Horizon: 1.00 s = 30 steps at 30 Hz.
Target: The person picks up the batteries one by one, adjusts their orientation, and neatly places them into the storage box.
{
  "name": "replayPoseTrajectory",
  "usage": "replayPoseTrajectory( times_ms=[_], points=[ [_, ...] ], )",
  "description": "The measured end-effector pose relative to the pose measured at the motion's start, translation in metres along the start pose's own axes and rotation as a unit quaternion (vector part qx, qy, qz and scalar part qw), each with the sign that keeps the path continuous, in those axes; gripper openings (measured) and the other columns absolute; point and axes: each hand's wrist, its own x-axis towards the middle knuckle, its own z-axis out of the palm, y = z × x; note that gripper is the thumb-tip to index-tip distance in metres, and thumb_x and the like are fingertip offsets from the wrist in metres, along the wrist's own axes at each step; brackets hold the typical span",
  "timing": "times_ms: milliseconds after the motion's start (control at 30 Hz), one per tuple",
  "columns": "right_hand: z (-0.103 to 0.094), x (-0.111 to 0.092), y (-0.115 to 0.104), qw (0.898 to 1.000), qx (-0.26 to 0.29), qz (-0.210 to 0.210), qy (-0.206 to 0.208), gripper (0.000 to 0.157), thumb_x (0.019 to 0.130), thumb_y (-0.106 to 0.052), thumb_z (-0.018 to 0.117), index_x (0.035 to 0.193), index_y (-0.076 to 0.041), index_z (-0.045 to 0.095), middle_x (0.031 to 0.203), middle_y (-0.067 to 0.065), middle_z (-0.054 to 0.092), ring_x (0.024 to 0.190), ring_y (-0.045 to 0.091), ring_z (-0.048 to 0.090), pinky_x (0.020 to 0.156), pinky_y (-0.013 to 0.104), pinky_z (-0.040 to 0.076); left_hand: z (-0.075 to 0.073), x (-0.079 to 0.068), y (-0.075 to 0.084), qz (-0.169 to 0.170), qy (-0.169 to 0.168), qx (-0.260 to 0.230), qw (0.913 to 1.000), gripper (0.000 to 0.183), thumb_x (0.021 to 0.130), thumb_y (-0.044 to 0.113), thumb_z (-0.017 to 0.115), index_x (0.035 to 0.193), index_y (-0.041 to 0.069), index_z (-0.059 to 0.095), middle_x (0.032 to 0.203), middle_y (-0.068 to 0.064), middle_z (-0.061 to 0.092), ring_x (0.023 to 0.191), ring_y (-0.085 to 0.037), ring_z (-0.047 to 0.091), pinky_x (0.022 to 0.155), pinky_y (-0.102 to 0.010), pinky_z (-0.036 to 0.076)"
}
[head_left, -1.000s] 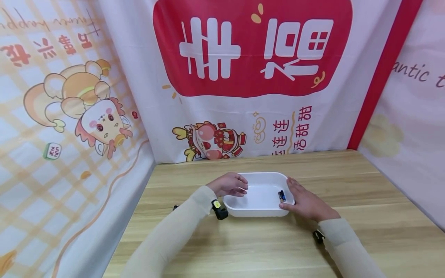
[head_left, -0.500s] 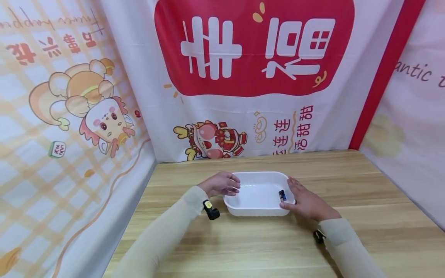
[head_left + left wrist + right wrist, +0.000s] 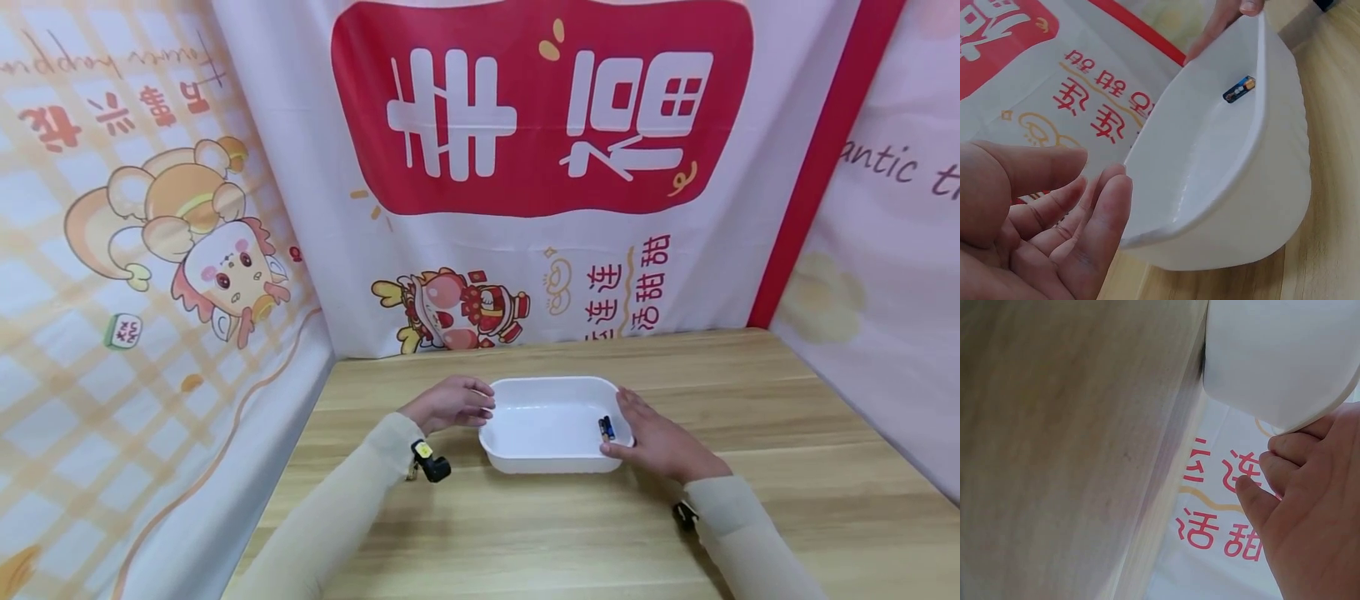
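White oblong tray [image 3: 551,464], lower centre: right grip [image 3: 662,438] clasps its end, left grip [image 3: 452,403] loosely spread just beside; blue-black cylindrical batteries [image 3: 607,428] inside.

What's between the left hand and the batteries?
Next to the left hand, the rim of the white tray; then bare tray floor up to the batteries. The head view shows it.

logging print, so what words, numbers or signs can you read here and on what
"幸福", sideways: red panel on back cloth
"连连", "活甜甜", sideways: back cloth, lower; a character before "连连" is cut off
"Forever happ", upside down: left cloth; ending unclear
"事兴", upside down: left cloth; outer characters unclear
"antic t": right cloth; cut off
Too small to read: tile drawing, batteries, yellow wrist label
White tray: none visible
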Motion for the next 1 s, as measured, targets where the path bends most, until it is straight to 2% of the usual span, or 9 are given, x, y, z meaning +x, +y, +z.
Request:
replayPoseTrajectory(
  times_ms=[167,333,433,633,767,1000],
  points=[
    [-0.001,0.000,0.000,1.000,-0.002,-0.002,0.002,0.104,0.086,-0.068,0.055,0.154,0.000,0.013,0.161,0.015,0.010,0.145,0.037,0.012,0.113,0.057,0.021,-0.015,-0.006,-0.003,0.011,0.007,-0.016,0.9998,0.041,0.093,0.002,0.063,0.130,-0.007,0.049,0.118,-0.025,0.060,0.092,-0.027,0.067,0.086,-0.039,0.056],
    [-0.002,-0.001,-0.001,1.000,0.000,-0.003,-0.001,0.105,0.086,-0.069,0.054,0.154,0.000,0.013,0.161,0.016,0.010,0.145,0.038,0.012,0.113,0.057,0.021,-0.028,-0.014,-0.008,0.017,0.015,-0.025,0.9994,0.033,0.093,0.002,0.062,0.124,-0.005,0.052,0.114,-0.024,0.062,0.102,-0.033,0.064,0.097,-0.046,0.049],
    [-0.001,0.000,-0.001,1.000,-0.001,-0.004,-0.003,0.104,0.086,-0.069,0.054,0.154,0.000,0.014,0.161,0.015,0.010,0.145,0.037,0.012,0.113,0.057,0.022,-0.036,-0.020,-0.012,0.022,0.024,-0.028,0.9991,0.027,0.093,0.001,0.061,0.119,-0.004,0.054,0.109,-0.021,0.063,0.099,-0.032,0.065,0.100,-0.050,0.046],
    [0.001,0.001,0.000,1.000,0.002,-0.002,-0.005,0.104,0.087,-0.069,0.053,0.154,-0.002,0.013,0.161,0.014,0.009,0.145,0.036,0.011,0.113,0.056,0.021,-0.055,-0.032,-0.017,0.021,0.038,-0.024,0.9988,0.025,0.095,0.002,0.060,0.119,-0.004,0.055,0.108,-0.019,0.064,0.093,-0.028,0.067,0.098,-0.050,0.047],
    [0.000,0.001,0.001,1.000,0.004,-0.003,-0.008,0.104,0.087,-0.069,0.053,0.154,-0.002,0.012,0.162,0.013,0.007,0.145,0.035,0.011,0.114,0.056,0.021,-0.067,-0.041,-0.022,0.020,0.044,-0.024,0.9985,0.025,0.095,0.001,0.058,0.119,-0.005,0.053,0.105,-0.018,0.063,0.090,-0.024,0.067,0.093,-0.044,0.052],
    [0.002,0.003,0.002,1.000,0.007,0.001,-0.010,0.104,0.086,-0.069,0.054,0.155,-0.003,0.011,0.161,0.014,0.008,0.146,0.035,0.010,0.114,0.056,0.021,-0.090,-0.053,-0.042,0.013,0.055,-0.042,0.9975,0.028,0.095,0.001,0.059,0.120,-0.006,0.050,0.108,-0.020,0.062,0.097,-0.029,0.065,0.099,-0.048,0.047]
  ],
)
